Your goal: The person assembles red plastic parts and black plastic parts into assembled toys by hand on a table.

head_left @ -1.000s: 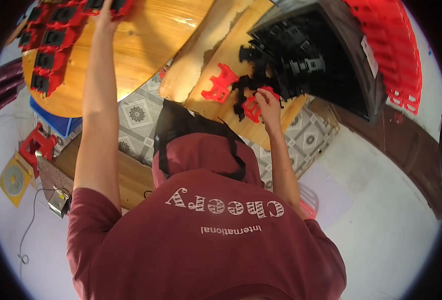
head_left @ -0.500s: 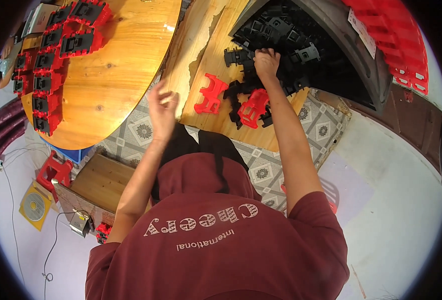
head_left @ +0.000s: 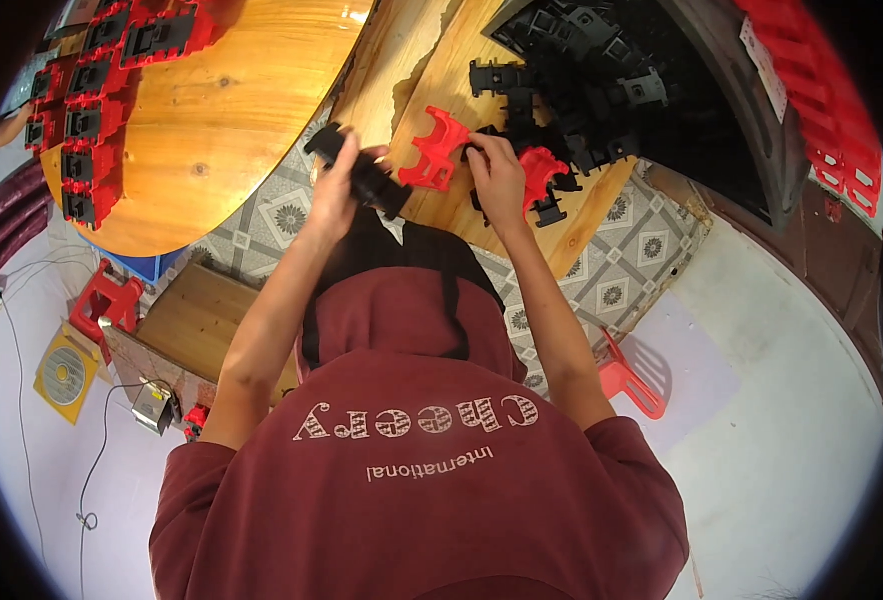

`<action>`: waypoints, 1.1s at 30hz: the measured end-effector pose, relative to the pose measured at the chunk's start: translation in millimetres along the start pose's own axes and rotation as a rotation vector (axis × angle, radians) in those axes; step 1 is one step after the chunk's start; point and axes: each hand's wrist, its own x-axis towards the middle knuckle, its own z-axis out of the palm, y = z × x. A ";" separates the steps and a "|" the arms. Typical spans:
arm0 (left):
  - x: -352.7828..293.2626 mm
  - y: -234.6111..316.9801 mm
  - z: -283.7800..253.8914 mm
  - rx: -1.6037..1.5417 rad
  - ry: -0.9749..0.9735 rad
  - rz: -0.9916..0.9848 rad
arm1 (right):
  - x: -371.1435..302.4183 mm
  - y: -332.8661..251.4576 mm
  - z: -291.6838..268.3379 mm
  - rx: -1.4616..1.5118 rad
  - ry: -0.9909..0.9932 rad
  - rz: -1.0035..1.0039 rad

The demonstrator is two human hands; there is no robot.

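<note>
My left hand [head_left: 334, 195] is closed round a black plastic part [head_left: 370, 182], a notched, bracket-like piece tilted above my lap. My right hand [head_left: 500, 185] has its fingers bent together at the right edge of a red plastic part [head_left: 438, 150] with cut-out openings. That red part lies on the wooden board [head_left: 417, 208]. Just beyond my right wrist is a second red part [head_left: 544, 172], partly hidden by the hand, among black parts [head_left: 550, 210].
A large dark container [head_left: 702, 130] at the far right holds many black parts [head_left: 587, 60]. On the round wooden table [head_left: 232, 130] at left stand rows of red-and-black assemblies [head_left: 84, 122]. Red parts [head_left: 812, 100] are heaped at the right edge. A red stool [head_left: 632, 380] stands on the floor.
My right hand has come back from the black parts to the red part. My left hand, empty before, now holds a black plastic part. The whole view has shifted slightly.
</note>
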 end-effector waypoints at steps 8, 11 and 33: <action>-25.7 4.3 -58.0 0.045 0.014 -0.086 | 46.6 27.7 72.6 -0.681 -0.301 0.187; -23.4 7.2 -60.0 -0.060 -0.025 -0.132 | 62.9 44.7 68.3 -0.456 -0.389 0.310; -55.4 54.6 27.0 -0.084 -0.823 -0.067 | 39.2 -85.6 -99.3 0.590 -0.092 0.082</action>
